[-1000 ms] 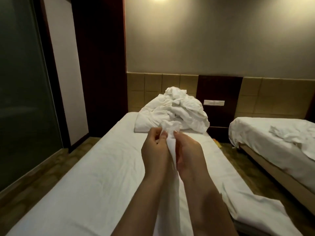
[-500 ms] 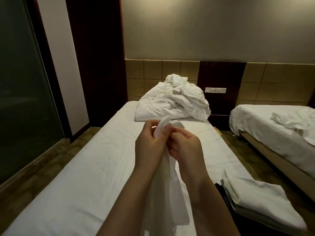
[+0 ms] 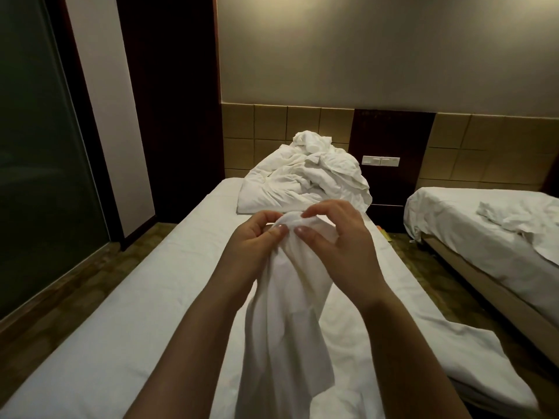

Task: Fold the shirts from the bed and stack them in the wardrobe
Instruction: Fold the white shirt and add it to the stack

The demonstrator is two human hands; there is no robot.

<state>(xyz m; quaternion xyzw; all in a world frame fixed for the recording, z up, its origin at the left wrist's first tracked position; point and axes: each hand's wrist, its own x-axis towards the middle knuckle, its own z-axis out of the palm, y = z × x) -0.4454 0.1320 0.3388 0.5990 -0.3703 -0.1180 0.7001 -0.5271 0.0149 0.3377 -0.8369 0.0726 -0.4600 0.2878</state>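
Facing along the bed (image 3: 145,297), with a dark glass panel (image 3: 36,161) off to the left, the person is holding a white shirt (image 3: 287,322) up over the mattress. The left hand (image 3: 252,240) is pinching the bunched top edge between thumb and fingers, and the shirt is hanging down between the forearms in a twisted column. The right hand (image 3: 338,237) is pinching the same edge just beside it, its other fingers spreading loosely. To do this step well, I judge the hands should be working apart along that edge until they find a seam or shoulder, then shaking the cloth flat onto the bed. Further right, a second bed (image 3: 484,231) is carrying crumpled white linen.
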